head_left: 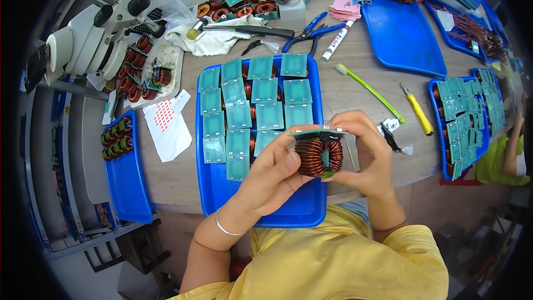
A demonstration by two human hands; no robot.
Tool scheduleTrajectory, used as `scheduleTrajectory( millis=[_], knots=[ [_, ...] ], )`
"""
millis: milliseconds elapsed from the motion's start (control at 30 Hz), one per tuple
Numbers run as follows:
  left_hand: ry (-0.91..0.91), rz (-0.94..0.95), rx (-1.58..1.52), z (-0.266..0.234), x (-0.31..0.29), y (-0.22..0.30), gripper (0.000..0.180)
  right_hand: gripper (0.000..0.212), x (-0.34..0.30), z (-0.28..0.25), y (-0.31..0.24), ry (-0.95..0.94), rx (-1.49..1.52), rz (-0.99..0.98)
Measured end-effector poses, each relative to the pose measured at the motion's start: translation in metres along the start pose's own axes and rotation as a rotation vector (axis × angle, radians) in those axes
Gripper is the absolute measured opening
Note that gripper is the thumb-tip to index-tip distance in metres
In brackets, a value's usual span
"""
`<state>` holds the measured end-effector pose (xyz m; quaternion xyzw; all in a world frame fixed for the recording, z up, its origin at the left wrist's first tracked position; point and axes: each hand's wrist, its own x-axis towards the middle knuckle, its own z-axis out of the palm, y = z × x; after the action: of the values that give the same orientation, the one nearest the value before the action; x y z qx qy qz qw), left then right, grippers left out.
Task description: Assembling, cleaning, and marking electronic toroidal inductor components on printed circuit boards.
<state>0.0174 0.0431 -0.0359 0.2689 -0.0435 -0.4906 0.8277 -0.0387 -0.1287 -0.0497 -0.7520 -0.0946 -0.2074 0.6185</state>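
left grip point(269, 175), right grip point(373, 153), coil point(311, 157) between

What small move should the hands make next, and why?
Probably lower the copper coil into the bare near end of the blue tray, green board uppermost. The left hand and right hand hold it over the tray's right side with its board on top, and the tray's other boards lie face up too.

Head-worn, left one of a fisheye pair. Looks down and slightly forward from close above the hands point(271, 175), spanning the desk point(345, 99) from near edge to far side.
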Motion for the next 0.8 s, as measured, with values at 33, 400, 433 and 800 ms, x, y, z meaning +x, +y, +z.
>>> scheduleTrajectory(
  millis=[33, 400, 433, 800],
  knots=[
    [0.002, -0.003, 0.001, 0.001, 0.002, -0.001, 0.059, 0.057, 0.001, -0.001, 0.001, 0.003, 0.002, 0.002],
    [-0.113, -0.111, -0.051, 0.003, 0.006, 0.002, 0.074, 0.058, 0.002, -0.008, -0.002, 0.013, -0.083, -0.115],
    [-0.116, -0.112, -0.05, 0.003, 0.006, 0.002, 0.074, 0.058, 0.002, -0.008, -0.003, 0.015, -0.086, -0.116],
    [-0.034, -0.133, 0.056, 0.01, -0.004, -0.002, 0.074, 0.055, -0.002, -0.008, -0.028, 0.078, -0.103, -0.094]
  ],
)
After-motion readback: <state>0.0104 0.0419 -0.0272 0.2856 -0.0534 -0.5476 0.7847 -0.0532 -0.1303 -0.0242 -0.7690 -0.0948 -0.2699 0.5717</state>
